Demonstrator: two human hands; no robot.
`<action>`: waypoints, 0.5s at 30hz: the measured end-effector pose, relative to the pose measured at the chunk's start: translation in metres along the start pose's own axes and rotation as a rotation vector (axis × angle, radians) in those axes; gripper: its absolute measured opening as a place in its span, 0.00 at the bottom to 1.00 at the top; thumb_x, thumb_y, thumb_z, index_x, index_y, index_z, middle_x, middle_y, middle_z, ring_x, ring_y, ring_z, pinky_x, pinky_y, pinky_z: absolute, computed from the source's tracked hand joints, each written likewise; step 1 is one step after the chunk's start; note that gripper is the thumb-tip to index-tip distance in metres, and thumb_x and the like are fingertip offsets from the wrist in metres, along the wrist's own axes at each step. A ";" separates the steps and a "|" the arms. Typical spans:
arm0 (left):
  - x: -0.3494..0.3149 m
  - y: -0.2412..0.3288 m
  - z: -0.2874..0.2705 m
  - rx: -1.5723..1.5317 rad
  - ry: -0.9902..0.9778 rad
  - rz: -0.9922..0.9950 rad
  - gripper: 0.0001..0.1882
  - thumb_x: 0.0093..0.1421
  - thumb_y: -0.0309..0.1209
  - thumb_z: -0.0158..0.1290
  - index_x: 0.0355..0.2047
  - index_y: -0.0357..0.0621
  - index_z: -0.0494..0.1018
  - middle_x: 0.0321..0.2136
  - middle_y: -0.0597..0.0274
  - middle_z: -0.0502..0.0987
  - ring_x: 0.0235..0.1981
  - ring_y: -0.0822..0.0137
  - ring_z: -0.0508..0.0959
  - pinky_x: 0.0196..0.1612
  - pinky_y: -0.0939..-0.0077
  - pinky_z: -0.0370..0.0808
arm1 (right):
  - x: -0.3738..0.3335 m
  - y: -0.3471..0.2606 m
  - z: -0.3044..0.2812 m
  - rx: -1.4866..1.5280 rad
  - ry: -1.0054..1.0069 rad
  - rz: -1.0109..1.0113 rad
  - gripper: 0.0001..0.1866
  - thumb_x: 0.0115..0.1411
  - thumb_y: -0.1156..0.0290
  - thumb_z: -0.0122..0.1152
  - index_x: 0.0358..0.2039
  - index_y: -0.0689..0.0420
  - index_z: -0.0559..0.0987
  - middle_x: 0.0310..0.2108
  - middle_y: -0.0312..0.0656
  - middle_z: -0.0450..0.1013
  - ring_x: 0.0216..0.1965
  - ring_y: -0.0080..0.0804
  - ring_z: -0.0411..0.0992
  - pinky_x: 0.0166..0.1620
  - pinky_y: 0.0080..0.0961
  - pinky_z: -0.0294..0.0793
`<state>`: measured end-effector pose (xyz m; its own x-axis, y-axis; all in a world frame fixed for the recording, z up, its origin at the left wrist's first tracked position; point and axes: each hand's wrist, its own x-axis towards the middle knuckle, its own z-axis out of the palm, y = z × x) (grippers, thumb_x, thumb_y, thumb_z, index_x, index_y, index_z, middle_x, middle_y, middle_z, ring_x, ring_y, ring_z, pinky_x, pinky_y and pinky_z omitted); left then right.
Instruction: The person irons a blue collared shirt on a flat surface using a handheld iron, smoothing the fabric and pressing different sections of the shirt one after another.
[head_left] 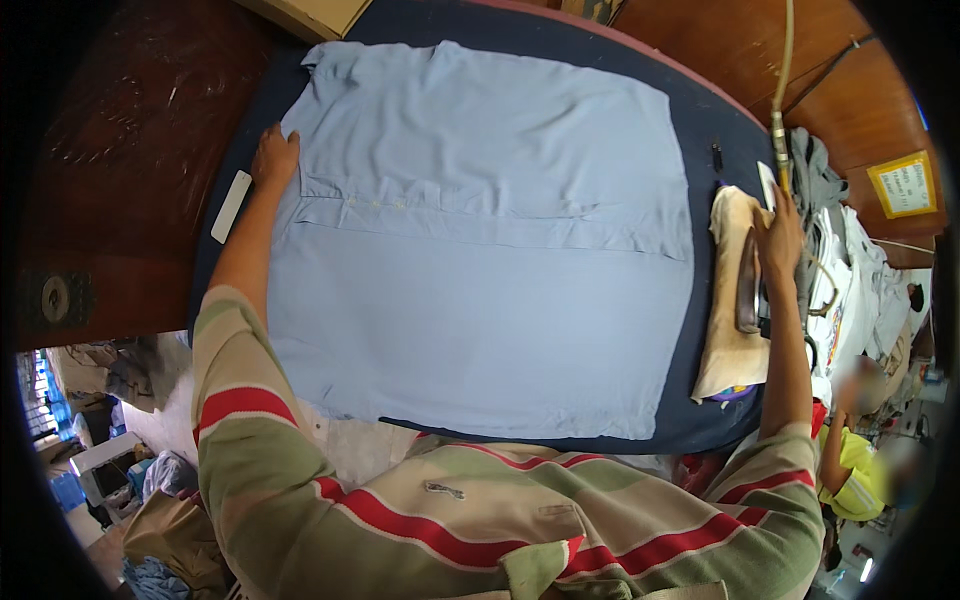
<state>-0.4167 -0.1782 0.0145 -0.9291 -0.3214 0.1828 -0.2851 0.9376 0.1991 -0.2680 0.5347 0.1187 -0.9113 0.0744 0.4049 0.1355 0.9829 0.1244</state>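
A light blue shirt (pixel 480 310) is spread over the dark navy table, its buttoned front strip running crosswise and soft wrinkles on the far half. At its far left edge, my left hand (pixel 275 158) has thumb and fingers closed on the cloth. Off to the right, my right hand (pixel 780 238) rests against an iron (pixel 747 285) with a brown handle, which lies on a cream cloth-covered pad (pixel 728 350). Near those fingertips is a white strip (pixel 767 183). The right fingers are partly hidden, so their grip cannot be made out.
Another white strip (pixel 231 207) lies beside my left forearm. A hose (pixel 781 130) hangs down near my right hand. A small black object (pixel 716 155) sits on the table. Piled clothes (pixel 845 270) crowd the right side; a person in yellow (pixel 852 470) is beyond.
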 end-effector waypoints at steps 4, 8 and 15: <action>0.061 0.019 0.034 -0.043 -0.135 -0.066 0.32 0.54 0.44 0.50 0.53 0.34 0.64 0.49 0.41 0.70 0.52 0.46 0.69 0.54 0.59 0.66 | 0.041 -0.018 0.127 0.355 -0.311 0.237 0.33 0.53 0.50 0.56 0.50 0.65 0.69 0.44 0.58 0.71 0.47 0.51 0.70 0.49 0.37 0.68; 0.092 -0.020 0.054 -0.060 -0.225 0.081 0.32 0.51 0.43 0.52 0.53 0.35 0.66 0.50 0.42 0.70 0.53 0.49 0.69 0.55 0.63 0.65 | 0.081 -0.058 0.160 0.235 -0.573 0.299 0.29 0.51 0.48 0.56 0.37 0.65 0.77 0.39 0.59 0.73 0.42 0.53 0.72 0.46 0.37 0.69; 0.172 0.000 0.050 -0.309 -0.083 0.051 0.28 0.58 0.43 0.50 0.55 0.41 0.64 0.41 0.50 0.76 0.46 0.59 0.73 0.49 0.66 0.67 | 0.123 -0.020 0.187 0.689 0.068 0.547 0.15 0.55 0.70 0.55 0.42 0.64 0.71 0.20 0.43 0.70 0.17 0.34 0.66 0.20 0.33 0.66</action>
<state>-0.5884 -0.2271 -0.0024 -0.9601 -0.2513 0.1230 -0.1649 0.8635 0.4767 -0.4552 0.5557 -0.0033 -0.7593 0.5754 0.3039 0.2609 0.6971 -0.6679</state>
